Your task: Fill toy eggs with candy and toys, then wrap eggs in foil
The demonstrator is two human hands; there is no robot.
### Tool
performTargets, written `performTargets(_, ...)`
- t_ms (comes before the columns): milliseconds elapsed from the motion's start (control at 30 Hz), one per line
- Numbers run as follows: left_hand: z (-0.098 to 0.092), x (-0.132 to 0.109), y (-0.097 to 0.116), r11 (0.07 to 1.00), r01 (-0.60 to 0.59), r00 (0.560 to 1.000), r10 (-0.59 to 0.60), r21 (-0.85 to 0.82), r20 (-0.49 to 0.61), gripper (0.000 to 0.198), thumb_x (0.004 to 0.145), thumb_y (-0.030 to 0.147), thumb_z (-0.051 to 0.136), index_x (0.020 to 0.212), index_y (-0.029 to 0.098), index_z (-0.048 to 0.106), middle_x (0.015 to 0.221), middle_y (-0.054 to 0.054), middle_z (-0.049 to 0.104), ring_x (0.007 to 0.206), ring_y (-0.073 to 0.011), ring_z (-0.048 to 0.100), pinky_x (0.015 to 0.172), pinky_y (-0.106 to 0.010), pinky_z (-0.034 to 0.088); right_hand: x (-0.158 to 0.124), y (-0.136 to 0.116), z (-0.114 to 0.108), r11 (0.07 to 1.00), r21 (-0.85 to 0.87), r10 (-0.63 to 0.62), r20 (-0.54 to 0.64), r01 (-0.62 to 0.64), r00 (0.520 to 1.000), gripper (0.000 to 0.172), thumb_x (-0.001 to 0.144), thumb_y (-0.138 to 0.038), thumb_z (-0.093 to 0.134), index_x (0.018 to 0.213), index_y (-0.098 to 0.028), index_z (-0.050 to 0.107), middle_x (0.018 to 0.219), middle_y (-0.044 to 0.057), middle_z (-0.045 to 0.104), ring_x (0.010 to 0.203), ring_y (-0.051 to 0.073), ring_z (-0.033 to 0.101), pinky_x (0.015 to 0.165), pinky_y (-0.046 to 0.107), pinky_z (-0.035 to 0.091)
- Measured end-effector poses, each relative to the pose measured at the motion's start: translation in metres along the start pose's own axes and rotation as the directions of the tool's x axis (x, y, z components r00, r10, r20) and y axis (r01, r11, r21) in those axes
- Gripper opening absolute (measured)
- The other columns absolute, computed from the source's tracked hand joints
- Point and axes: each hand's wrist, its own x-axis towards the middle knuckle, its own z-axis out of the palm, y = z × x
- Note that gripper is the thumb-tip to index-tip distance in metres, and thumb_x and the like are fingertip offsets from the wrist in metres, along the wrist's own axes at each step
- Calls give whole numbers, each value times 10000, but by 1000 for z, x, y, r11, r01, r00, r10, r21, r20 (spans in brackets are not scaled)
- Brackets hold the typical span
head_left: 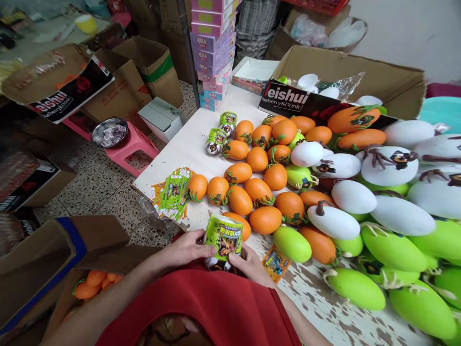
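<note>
Close to my body, at the table's front edge, both hands grip a toy egg in a green printed sleeve (224, 236). My left hand (191, 247) closes on its left side, thumb across the front. From the right, my right hand (249, 263) presses its thumb on the lower front. A white and dark part shows under the sleeve. A pile of flat green and orange printed sleeves (173, 192) lies beyond my left hand. Orange toy eggs (265, 220) with green claws lie just past my right hand, and an orange printed sleeve (275, 263) lies beside it.
Two sleeved eggs (216, 141) stand farther back. White eggs (354, 196) and green eggs (356, 288) crowd the right side. An open carton (345, 67) and stacked pink and purple boxes (212, 57) stand behind. Left are a pink stool (131, 149) and a carton of orange eggs (88, 286).
</note>
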Motion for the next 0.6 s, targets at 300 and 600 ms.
performTargets(300, 2, 6, -21, 990, -27, 999, 30, -138, 17, 711, 752, 646, 686, 1270, 170, 586, 1200, -113, 673, 1120, -299, 607, 903, -358, 485, 3, -2, 4, 1000, 13, -15, -110, 16, 994, 575, 614, -517, 852, 1057, -179, 710, 1071, 110, 743, 1041, 347, 657, 984, 505, 460)
performTargets(600, -8, 50, 35, 927, -189, 956, 99, -325, -274, 633, 719, 443, 785, 1267, 193, 590, 1110, -97, 706, 984, -259, 660, 803, -338, 529, 66, -53, 22, 990, 26, -129, -188, 136, 974, 528, 680, -497, 827, 1094, -198, 695, 1108, 90, 721, 1053, 310, 638, 981, 451, 483)
